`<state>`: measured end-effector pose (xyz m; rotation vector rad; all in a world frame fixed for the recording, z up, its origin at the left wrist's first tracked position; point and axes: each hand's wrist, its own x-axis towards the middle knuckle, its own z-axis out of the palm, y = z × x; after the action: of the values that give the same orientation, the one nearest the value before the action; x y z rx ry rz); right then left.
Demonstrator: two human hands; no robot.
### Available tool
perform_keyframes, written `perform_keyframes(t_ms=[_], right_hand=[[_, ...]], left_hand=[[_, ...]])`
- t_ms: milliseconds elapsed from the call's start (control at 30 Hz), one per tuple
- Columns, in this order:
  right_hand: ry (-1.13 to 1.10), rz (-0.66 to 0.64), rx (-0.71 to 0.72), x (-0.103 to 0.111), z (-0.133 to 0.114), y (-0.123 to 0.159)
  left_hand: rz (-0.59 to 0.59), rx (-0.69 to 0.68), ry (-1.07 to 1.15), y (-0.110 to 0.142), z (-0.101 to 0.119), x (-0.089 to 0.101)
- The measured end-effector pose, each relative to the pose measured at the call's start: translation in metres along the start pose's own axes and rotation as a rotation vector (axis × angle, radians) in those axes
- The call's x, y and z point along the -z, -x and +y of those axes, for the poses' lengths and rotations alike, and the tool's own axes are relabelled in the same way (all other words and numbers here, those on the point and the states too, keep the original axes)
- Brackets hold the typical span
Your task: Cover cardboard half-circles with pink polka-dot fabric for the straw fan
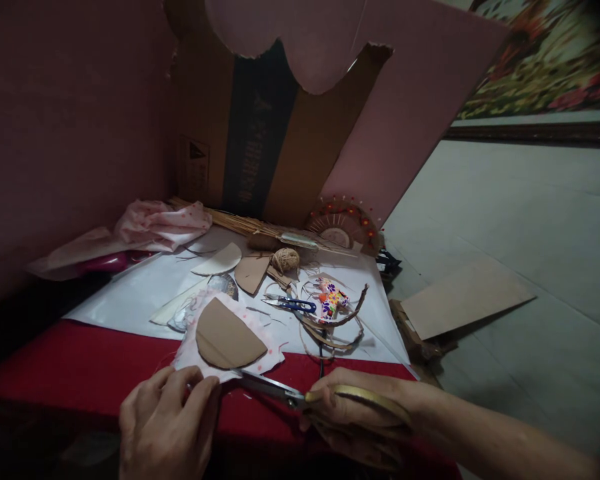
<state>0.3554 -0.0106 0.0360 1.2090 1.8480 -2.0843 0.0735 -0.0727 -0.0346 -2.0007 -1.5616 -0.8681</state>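
My left hand (173, 413) pinches the near edge of a white fabric piece (275, 359) with pink dots. On that fabric lies a half-round piece of brown cardboard (230, 337). My right hand (355, 407) grips gold-handled scissors (285, 393), their blades pointing left at the fabric's near edge, just below the cardboard. Whether the blades are fully closed is hard to make out. Beyond the fabric are small blue thread snips (293, 304), a ball of twine (285, 259) and another cut cardboard piece (251, 273).
A red cloth (105, 357) covers the near table under a white sheet (120, 307). Crumpled dotted fabric (163, 223) lies back left. Cut cardboard (190, 100) stands behind. A flowery patterned piece (331, 298) and brown strips (340, 343) lie right. A flat board (470, 297) rests beyond the right edge.
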Motion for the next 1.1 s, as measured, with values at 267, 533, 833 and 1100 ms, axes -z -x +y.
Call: perform_keyframes(t_ms=[267,533,833,1100], right_hand=[[0.014,-0.021,-0.052,0.005,-0.035,0.002],[-0.01,-0.021,-0.112,0.014,-0.032,0.002],[-0.021,0.252,0.057,0.018,-0.034,0.021],[0.704,1.043,0.168,0.012,-0.07,-0.06]], left_hand=[[0.016,0.003,0.172,0.009,-0.009,-0.008],[0.001,0.015,0.351,0.009,-0.02,-0.01],[-0.049,0.138,0.447,-0.04,-0.087,-0.021],[-0.346,-0.037,0.596,-0.113,-0.103,-0.069]])
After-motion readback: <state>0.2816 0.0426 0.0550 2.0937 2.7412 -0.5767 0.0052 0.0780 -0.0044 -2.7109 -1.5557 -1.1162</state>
